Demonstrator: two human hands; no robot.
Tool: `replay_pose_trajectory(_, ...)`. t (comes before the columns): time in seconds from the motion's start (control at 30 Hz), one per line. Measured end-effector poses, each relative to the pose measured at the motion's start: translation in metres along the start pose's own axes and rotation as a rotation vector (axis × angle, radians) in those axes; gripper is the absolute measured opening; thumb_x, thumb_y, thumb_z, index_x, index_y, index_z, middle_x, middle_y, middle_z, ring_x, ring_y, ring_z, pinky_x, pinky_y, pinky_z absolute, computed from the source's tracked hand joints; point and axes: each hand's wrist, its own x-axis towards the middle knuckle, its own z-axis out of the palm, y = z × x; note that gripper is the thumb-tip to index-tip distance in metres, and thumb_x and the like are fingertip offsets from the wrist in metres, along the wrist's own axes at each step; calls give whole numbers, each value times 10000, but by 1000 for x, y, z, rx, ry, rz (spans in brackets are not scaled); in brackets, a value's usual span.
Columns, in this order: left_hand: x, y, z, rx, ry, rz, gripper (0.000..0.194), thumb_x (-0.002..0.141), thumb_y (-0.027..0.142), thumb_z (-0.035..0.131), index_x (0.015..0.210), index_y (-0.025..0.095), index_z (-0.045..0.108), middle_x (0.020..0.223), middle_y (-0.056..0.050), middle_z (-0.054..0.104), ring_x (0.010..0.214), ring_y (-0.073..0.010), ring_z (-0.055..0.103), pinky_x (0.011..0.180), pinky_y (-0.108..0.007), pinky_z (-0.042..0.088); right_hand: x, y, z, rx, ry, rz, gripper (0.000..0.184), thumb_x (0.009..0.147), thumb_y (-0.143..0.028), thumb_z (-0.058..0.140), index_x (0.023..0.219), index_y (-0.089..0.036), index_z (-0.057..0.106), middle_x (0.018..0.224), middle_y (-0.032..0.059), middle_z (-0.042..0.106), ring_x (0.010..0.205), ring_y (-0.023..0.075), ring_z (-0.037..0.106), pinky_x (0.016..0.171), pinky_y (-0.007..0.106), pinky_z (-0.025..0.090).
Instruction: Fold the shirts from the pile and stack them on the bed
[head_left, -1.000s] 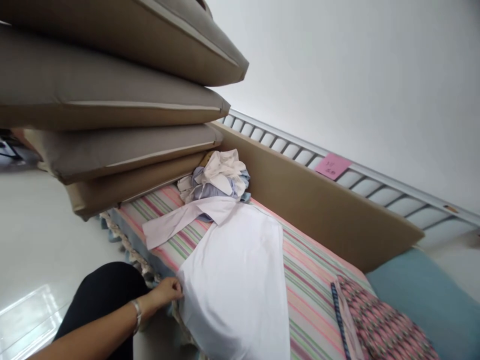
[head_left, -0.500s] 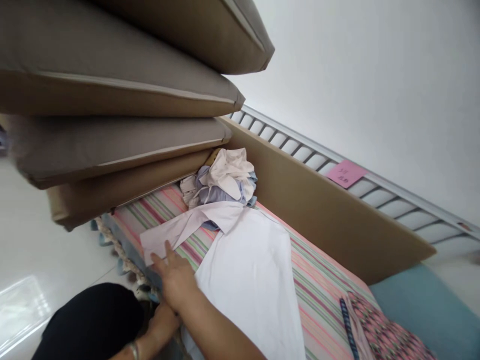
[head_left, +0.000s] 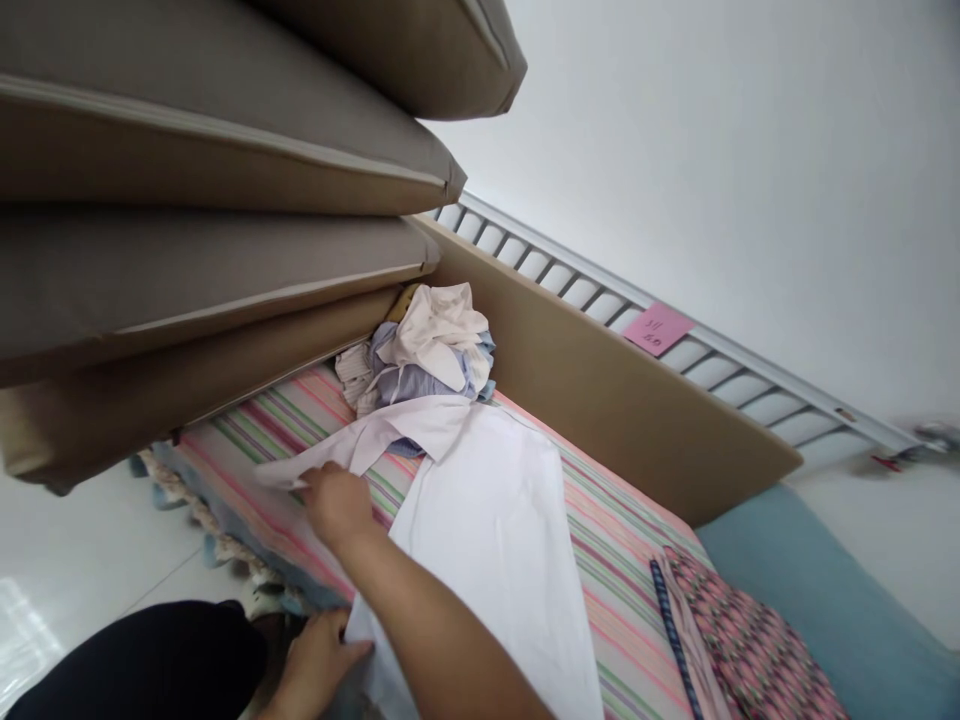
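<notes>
A white shirt [head_left: 491, 510] lies spread on a striped cloth, one sleeve stretched out to the left. My right hand [head_left: 341, 505] is closed on the end of that sleeve, fingers pinched on the fabric and the cuff partly folded up. Lower down, my left hand [head_left: 319, 655] grips the shirt's lower left edge between thumb and fingers. Beyond the collar end sits a heap of crumpled clothes [head_left: 431, 345] in white, blue and grey. My right forearm crosses over the shirt and hides part of its left side.
Stacked grey-brown cushions [head_left: 225, 250] rise at the left. A tan board [head_left: 592, 390] stands along a metal rail bearing a pink note [head_left: 658, 329]. Patterned folded fabric [head_left: 750, 630] and a teal cushion [head_left: 817, 590] lie at the right. The striped cloth [head_left: 600, 560] has a tasselled edge.
My right hand has gone from spread fingers on the sleeve to pinching its end. My left hand has moved down and taken hold of the shirt's edge. The view has shifted slightly.
</notes>
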Motion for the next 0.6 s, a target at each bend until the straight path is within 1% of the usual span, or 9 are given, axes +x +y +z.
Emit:
replay_pose_trajectory(0.1, -7, 7, 0, -8, -28, 66, 264, 668, 224, 548, 879, 175, 699, 924, -49, 718, 959, -289, 625, 856, -336, 460, 12, 10, -50, 132, 77, 77, 214, 856, -266, 477, 955, -193, 651, 931, 65, 682, 899, 214, 643, 760, 335, 507)
replay_pose_trajectory(0.17, -14, 11, 1, -29, -54, 161, 356, 676, 206, 522, 996, 161, 673, 1040, -69, 696, 1008, -276, 610, 900, -328, 442, 21, 23, -91, 239, 102, 135, 202, 868, -254, 477, 973, -173, 630, 824, 36, 681, 743, 162, 664, 662, 272, 524)
replay_pose_trajectory(0.2, -19, 14, 1, -34, -63, 212, 393, 686, 198, 511, 1052, 162, 650, 1094, -76, 678, 1035, -267, 601, 918, -321, 432, 24, 31, -113, 292, 119, 166, 202, 878, -240, 463, 994, -163, 610, 822, 31, 675, 676, 139, 662, 607, 247, 525)
replay_pose_trajectory(0.27, -29, 20, 3, -32, -71, 294, 434, 715, 189, 492, 1136, 172, 597, 1145, -84, 653, 1061, -248, 591, 933, -307, 424, 26, 48, -157, 378, 169, 223, 195, 897, -205, 426, 1008, -135, 571, 831, 49, 664, 649, 120, 661, 552, 217, 522)
replay_pose_trajectory(0.33, -42, 28, 7, -15, -66, 326, 425, 754, 198, 472, 1171, 179, 555, 1081, -92, 674, 1014, -238, 613, 903, -296, 441, 20, 64, -197, 494, 264, 262, 153, 898, -192, 435, 994, -148, 545, 858, 52, 659, 657, 100, 659, 544, 187, 522)
replay_pose_trajectory(0.37, -48, 34, 9, -8, -72, 334, 404, 775, 207, 460, 1169, 181, 543, 1024, -91, 687, 970, -234, 629, 873, -287, 453, 15, 72, -215, 609, 337, 287, 113, 884, -181, 467, 964, -157, 544, 849, 44, 659, 643, 95, 655, 532, 180, 523)
replay_pose_trajectory(0.47, -66, 53, 18, -4, -142, 367, 333, 813, 216, 438, 1135, 191, 519, 886, -69, 696, 850, -213, 652, 775, -254, 470, -4, 96, -260, 854, 516, 326, 70, 854, -158, 521, 918, -175, 543, 782, 7, 651, 613, 91, 649, 514, 173, 529)
replay_pose_trajectory(0.53, -73, 68, 27, -20, -203, 408, 322, 819, 199, 432, 1133, 194, 498, 900, -61, 688, 846, -194, 646, 763, -239, 463, -17, 111, -285, 895, 606, 328, 94, 861, -164, 516, 952, -174, 536, 751, -4, 640, 617, 97, 651, 526, 185, 537)
replay_pose_trajectory(0.6, -76, 81, 37, -34, -240, 438, 350, 808, 178, 439, 1156, 189, 479, 934, -61, 679, 865, -183, 635, 788, -237, 456, -29, 126, -306, 895, 694, 339, 136, 873, -182, 513, 1007, -163, 521, 756, -2, 634, 621, 105, 653, 547, 210, 542)
